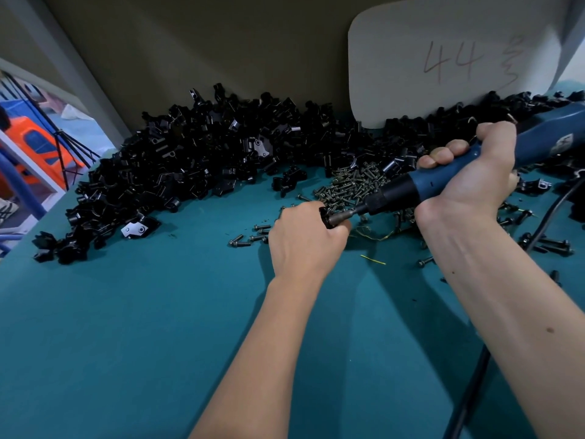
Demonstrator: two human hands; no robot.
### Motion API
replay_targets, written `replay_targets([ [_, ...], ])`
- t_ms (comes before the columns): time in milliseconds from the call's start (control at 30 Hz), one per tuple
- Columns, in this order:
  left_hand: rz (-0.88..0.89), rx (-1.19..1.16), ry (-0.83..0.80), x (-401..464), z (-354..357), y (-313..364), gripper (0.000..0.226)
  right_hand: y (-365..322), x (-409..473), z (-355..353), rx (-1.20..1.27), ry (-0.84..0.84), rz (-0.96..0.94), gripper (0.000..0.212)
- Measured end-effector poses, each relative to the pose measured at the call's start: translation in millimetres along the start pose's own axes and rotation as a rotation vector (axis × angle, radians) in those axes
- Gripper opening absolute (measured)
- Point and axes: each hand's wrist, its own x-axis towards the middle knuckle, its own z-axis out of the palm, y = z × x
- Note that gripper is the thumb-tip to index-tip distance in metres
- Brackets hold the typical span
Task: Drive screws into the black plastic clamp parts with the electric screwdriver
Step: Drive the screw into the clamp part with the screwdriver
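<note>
While gripped in the left hand [305,240], clamp part [326,217] meeting screwdriver [443,179] tip. Slanting down-left from gripping right hand [468,179], up-right of clamp.

Dim, soft shadows, bowed edges.

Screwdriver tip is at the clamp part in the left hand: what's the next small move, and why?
Probably keep the electric screwdriver pressed in line and drive the screw. The right hand grips it, its bit meets the black clamp part held in the left hand. Screw seating is hidden.
</note>
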Motion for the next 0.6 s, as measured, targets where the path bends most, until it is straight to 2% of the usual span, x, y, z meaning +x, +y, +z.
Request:
replay_targets([
  [167, -0.009, -0.007, -0.008, -0.1, -0.1, 0.1, 0.030, -3.7, -0.1, 2.8, 0.121, -0.018, -0.046, 0.021],
  [600, 0.006, 0.008, 0.058, -1.3, -4.3, 2.2, 0.029, -0.1, 4.2, 3.2, 0.104, 0.028, -0.071, 0.022],
])
